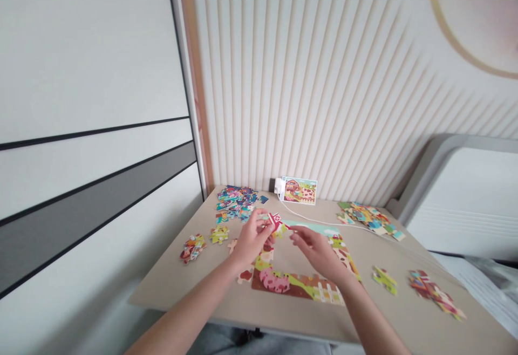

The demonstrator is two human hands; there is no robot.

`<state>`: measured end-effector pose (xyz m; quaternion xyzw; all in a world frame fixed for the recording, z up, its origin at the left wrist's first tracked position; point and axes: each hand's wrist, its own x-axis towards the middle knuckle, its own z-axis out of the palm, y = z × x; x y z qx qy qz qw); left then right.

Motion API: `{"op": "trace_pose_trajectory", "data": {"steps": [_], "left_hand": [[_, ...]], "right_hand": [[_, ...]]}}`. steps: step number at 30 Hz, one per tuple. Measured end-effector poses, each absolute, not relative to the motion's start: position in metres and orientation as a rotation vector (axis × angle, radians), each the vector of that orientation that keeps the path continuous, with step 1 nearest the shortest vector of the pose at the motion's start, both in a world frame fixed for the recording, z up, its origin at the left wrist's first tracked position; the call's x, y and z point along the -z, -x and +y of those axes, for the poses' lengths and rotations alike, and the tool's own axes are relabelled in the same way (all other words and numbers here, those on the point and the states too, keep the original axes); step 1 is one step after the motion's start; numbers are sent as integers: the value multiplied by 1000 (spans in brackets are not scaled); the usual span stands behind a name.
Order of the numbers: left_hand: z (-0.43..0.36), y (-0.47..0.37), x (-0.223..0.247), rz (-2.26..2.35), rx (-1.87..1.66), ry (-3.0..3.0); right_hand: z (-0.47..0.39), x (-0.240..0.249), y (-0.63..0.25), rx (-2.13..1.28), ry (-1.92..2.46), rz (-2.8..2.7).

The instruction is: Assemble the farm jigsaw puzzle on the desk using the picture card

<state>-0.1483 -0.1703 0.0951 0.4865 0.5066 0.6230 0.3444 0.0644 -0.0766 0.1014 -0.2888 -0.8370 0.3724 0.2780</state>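
A red puzzle piece [275,218] with a white crossed barn door is raised above the table, pinched by my left hand [251,239]. My right hand [318,250] has its fingertips at the right edge of the same piece, bent around its red and green end. Below both hands lies a partly assembled puzzle [275,280], its border showing a pink pig, a white fence and some sky. My forearms and hands hide parts of that border. Close to my left wrist, a few loose pieces [245,276] lie beside the border.
A picture card [299,190] leans on the wall by a white plug and cable [319,220]. Piles of pieces lie back left [237,201] and back right [370,217]. Smaller groups sit left [193,248] and right [435,293]. A white cabinet [101,193] borders the left.
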Motion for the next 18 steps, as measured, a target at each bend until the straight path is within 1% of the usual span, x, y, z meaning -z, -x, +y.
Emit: {"op": "trace_pose_trajectory", "data": {"steps": [2, 4, 6, 10, 13, 18], "left_hand": [[-143, 142, -89, 1282, -1662, -1246], [-125, 142, -79, 1304, -1677, -1296], [-119, 149, -66, 1486, -1660, -1445], [-126, 173, -43, 1947, -1562, -1690], [-130, 187, -33, 2050, -1500, -1736], [-127, 188, -22, 2093, -1332, -1861]], "right_hand": [[-61, -100, -30, -1156, 721, -2133], [-43, -89, -10, -1278, 698, -2040], [-27, -71, -2, -1323, 707, -1958], [-6, -39, -15, -1165, 919, -1911], [0, -28, -30, -1052, 1017, -1978], [-7, -29, -32, -979, 1002, -2092]]}}
